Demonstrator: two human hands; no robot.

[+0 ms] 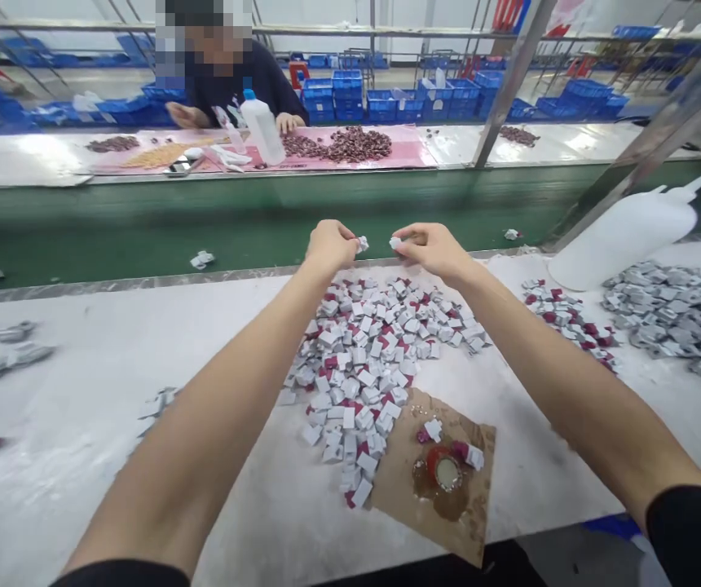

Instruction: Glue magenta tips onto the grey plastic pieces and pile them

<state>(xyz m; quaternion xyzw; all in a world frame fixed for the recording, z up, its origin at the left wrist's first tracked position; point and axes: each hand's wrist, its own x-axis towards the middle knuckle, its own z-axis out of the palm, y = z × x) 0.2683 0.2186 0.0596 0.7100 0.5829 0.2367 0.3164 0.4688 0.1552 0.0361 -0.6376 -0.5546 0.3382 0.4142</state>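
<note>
My left hand pinches a small whitish plastic piece over the near edge of the green conveyor. Opposite it, my right hand grips another small white piece between thumb and fingers. A short gap separates the two pieces. Below my hands spreads a pile of small grey-white and dark red plastic parts on the white tabletop. Nearer me lies a piece of brown cardboard with wet stains, a small round cap holding liquid and two white-and-red parts on it.
A green conveyor belt crosses ahead, carrying a few scattered pieces. To the right are a white bottle, a pile of grey parts and a metal post. Across the belt, a person sits at a pink-covered table.
</note>
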